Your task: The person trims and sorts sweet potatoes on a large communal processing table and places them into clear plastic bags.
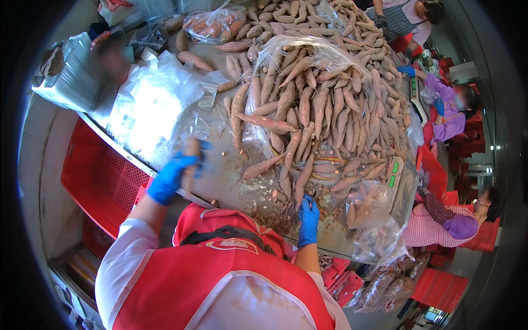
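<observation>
My left hand (175,175), in a blue glove, is raised near the table's front left edge. Motion blurs it, but its fingers are closed around a long brown sweet potato (190,159). Lower right, my gloved right hand (309,218) has its fingers on the bottom end of another sweet potato (304,181) lying at the front of the heap. A large heap of sweet potatoes (321,99) covers the middle and back of the table, partly inside a torn clear plastic bag (258,134). Cut ends and scraps (276,194) lie beside my right hand.
White plastic packaging (148,103) lies on the table's left. A red crate (103,173) stands below that edge. At right are a scale (396,173) with green displays and crumpled clear bags (375,222). Several co-workers, one in a purple top (449,111), occupy the far right side.
</observation>
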A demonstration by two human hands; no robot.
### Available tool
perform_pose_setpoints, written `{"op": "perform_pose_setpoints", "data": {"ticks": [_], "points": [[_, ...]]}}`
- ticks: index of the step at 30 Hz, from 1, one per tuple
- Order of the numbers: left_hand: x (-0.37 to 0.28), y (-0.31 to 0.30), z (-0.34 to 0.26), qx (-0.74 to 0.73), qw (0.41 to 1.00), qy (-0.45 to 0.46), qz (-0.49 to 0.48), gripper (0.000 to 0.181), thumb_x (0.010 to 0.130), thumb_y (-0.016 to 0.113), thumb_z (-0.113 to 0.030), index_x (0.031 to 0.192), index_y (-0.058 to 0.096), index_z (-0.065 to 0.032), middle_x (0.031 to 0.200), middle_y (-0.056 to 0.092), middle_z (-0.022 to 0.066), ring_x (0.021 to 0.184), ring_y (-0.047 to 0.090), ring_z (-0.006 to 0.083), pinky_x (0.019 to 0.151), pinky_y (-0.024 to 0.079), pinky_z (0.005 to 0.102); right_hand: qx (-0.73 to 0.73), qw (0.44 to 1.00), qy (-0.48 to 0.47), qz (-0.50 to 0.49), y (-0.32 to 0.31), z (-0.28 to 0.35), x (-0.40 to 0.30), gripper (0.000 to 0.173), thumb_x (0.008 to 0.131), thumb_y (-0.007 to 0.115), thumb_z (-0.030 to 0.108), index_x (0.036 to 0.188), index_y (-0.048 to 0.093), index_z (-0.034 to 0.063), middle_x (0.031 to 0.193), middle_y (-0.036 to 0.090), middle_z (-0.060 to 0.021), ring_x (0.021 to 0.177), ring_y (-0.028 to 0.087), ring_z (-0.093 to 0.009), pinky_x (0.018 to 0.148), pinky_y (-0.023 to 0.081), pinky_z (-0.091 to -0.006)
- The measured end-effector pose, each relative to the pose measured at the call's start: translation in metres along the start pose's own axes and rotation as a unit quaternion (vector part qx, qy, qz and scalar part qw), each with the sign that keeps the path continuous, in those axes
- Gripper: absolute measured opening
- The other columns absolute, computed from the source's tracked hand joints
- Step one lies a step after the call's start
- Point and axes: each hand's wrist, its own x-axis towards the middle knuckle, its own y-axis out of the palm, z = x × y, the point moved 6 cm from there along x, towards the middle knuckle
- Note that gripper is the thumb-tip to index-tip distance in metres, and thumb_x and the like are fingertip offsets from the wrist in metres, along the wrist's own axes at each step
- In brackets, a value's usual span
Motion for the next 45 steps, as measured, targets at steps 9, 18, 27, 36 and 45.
{"op": "perform_pose_setpoints", "data": {"ticks": [9,18,27,36,45], "points": [[-0.172,-0.359,0.01,0.014,0.923,0.07,-0.379,0.039,0.084,0.057,-0.035,0.111,0.051,-0.0076,0.078,0.055,0.0047,0.062,0.052,0.0152,0.05,0.043,0.0261,-0.042,0.995,-0.078,-0.041,0.034,0.075,0.009,0.018,0.086,0.052,0.012,0.096,0.065,0.006,0.058,0.048,0.0042,0.048,0.037,-0.004,0.045,0.027,-0.0191],[-0.166,-0.382,-0.02,0.414,0.642,0.165,-0.624,0.043,0.074,0.06,-0.012,0.114,0.053,-0.0006,0.102,0.058,0.0135,0.091,0.057,0.0247,0.081,0.045,0.0324,-0.037,0.997,-0.065,-0.016,0.083,0.089,-0.003,0.02,0.089,0.047,0.013,0.098,0.064,0.0061,0.061,0.048,0.005,0.047,0.032,-0.002,0.043,0.022,-0.0186],[0.054,-0.057,-0.126,0.776,0.555,0.298,-0.022,0.04,0.07,0.066,-0.017,0.109,0.059,-0.0125,0.114,0.052,0.0129,0.107,0.047,0.0311,0.088,0.04,0.0384,-0.039,0.998,-0.046,0.036,0.157,0.097,-0.043,0.022,0.089,0.047,0.013,0.103,0.06,0.0022,0.064,0.052,0.0029,0.051,0.039,-0.003,0.045,0.026,-0.0176],[0.098,-0.12,-0.155,0.437,0.844,0.25,-0.186,0.016,0.084,0.054,-0.011,0.09,0.057,0.0032,0.084,0.061,0.0145,0.077,0.059,0.0222,0.07,0.045,0.0295,-0.067,0.998,-0.016,0.006,0.138,0.066,-0.056,0.022,0.09,0.047,0.015,0.103,0.06,0.0027,0.06,0.052,0.0027,0.047,0.036,-0.002,0.041,0.024,-0.0168],[0.013,0.028,-0.055,-0.017,0.992,-0.043,0.121,0.021,0.088,0.054,-0.016,0.104,0.056,-0.003,0.094,0.058,0.0057,0.083,0.056,0.0144,0.076,0.046,0.0268,0.047,0.967,0.042,0.248,0.214,0.035,-0.012,0.039,0.09,0.046,0.027,0.122,0.044,0.0044,0.099,0.056,-0.0058,0.087,0.052,-0.017,0.078,0.045,-0.0311]]}}
